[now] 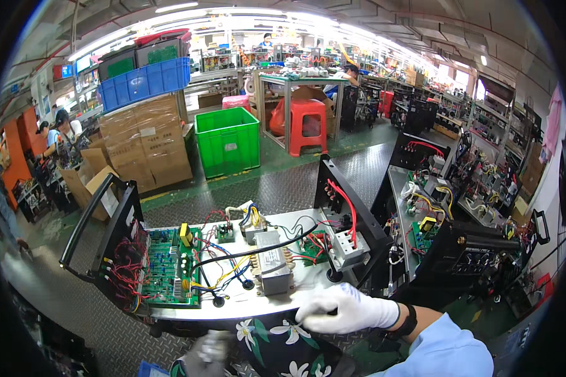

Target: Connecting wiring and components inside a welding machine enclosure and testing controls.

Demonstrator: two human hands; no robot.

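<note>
An open metal chassis [295, 301] lies in front of me. It holds a green circuit board [170, 264], a grey transformer [271, 269], coloured wires and a black cable [251, 252]. Black panels stand at its left end [116, 239] and right end [352, 210]. My right hand [343, 308], in a white glove, rests on the chassis' near edge with its fingers curled around a small dark object that I cannot identify. My left hand [207, 352], gloved and blurred, is low by my lap, below the chassis. A dark floral cloth [277, 342] lies between my hands.
More opened units with wiring [434, 213] line the bench to my right. Behind are a green crate [227, 141], stacked cardboard boxes [144, 141] with blue crates [146, 81] on top, and a red stool [307, 125]. People [60, 135] work at the far left. The floor is metal tread plate [283, 182].
</note>
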